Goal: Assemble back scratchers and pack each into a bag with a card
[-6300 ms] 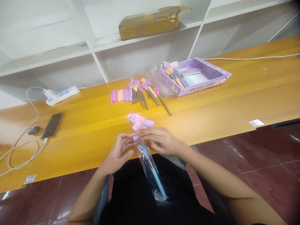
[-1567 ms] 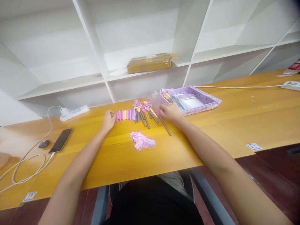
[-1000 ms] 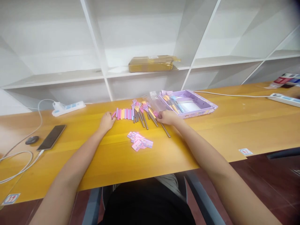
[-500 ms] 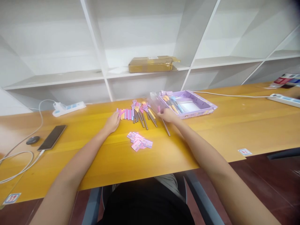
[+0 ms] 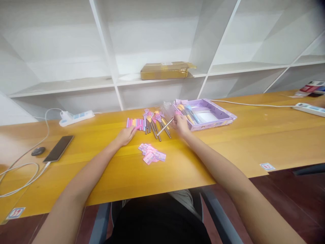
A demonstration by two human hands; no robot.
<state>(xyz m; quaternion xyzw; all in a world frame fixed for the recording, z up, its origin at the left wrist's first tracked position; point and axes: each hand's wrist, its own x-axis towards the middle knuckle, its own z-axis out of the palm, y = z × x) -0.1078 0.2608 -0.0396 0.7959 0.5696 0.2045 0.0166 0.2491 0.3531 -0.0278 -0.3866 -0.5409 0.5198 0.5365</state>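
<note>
My left hand is closed around a pink handle tube, held in front of a row of pastel handle tubes. My right hand grips a back scratcher by its pink, hand-shaped head; the bare metal rod points left and down toward the other hand. Between the hands lies a bunch of back scratchers with purple, pink and yellow heads and dark rods. Nearer me is a loose pile of small pink printed cards.
A purple display box with back scratchers inside stands right, beside clear plastic packaging. Power strips sit on both sides. A phone, a mouse and white cables lie left. A taped carton rests on the shelf.
My right hand has turned the back scratcher, so its rod now points left instead of toward me. My left hand has moved slightly right with the pink handle tube.
</note>
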